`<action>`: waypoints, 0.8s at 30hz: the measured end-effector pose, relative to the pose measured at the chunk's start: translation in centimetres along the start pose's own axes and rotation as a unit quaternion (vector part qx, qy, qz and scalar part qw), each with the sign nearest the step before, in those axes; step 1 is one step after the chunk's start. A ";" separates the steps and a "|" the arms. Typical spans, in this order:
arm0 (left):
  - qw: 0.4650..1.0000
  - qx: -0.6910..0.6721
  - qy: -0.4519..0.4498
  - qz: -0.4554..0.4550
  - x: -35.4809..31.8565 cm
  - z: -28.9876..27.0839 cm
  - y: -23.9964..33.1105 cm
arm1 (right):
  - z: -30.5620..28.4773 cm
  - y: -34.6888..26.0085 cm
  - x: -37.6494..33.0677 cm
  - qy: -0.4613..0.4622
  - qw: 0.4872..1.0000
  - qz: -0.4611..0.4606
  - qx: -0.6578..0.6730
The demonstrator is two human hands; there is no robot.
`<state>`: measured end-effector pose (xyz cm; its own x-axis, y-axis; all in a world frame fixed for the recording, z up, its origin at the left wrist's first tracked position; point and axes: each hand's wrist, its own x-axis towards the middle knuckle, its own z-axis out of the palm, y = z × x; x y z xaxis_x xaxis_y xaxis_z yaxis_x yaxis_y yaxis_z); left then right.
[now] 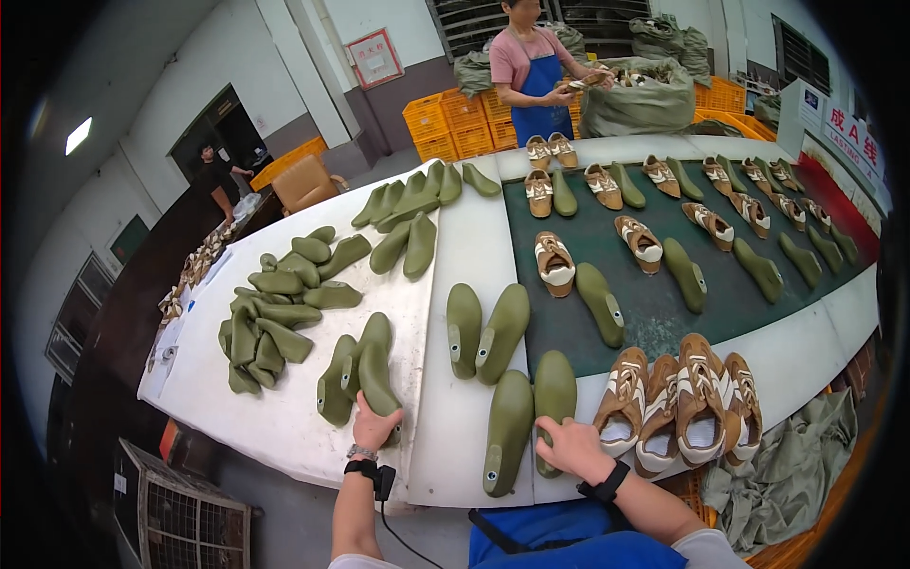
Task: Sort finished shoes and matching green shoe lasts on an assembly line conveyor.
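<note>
My left hand [377, 423] is closed round the near end of a green shoe last [378, 377] on the white left part of the table. Two more lasts lie right beside it, one of them at the left edge [335, 384] of this group. My right hand [573, 449] grips the near end of another green last [555, 387], thumb on the left and fingers on the right. Touching distance from it, a matching last [508, 431] lies on the white strip. A further pair of lasts [482, 332] rests just beyond. Several brown-and-white sneakers [679, 403] stand in a row right of my right hand.
A loose heap of lasts [275, 313] covers the left table, with more lasts [412, 209] behind. Sneakers and lasts sit in rows on the dark green belt [654, 322]. Across the table a person in a blue apron [542, 85] handles a shoe beside orange crates [445, 119] and sacks.
</note>
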<state>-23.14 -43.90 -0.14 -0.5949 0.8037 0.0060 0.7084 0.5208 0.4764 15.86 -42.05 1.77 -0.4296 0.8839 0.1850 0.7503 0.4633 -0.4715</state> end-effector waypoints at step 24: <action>0.985 0.168 0.025 0.030 12.8 1.5 0.5 | -0.3 0.4 0.3 -0.032 0.999 0.032 0.020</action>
<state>-29.79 -32.93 -1.10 -0.5607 0.8250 0.0715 0.8231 0.5459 0.1566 16.18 -41.54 1.90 -0.4133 0.9052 0.0987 0.7576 0.4020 -0.5143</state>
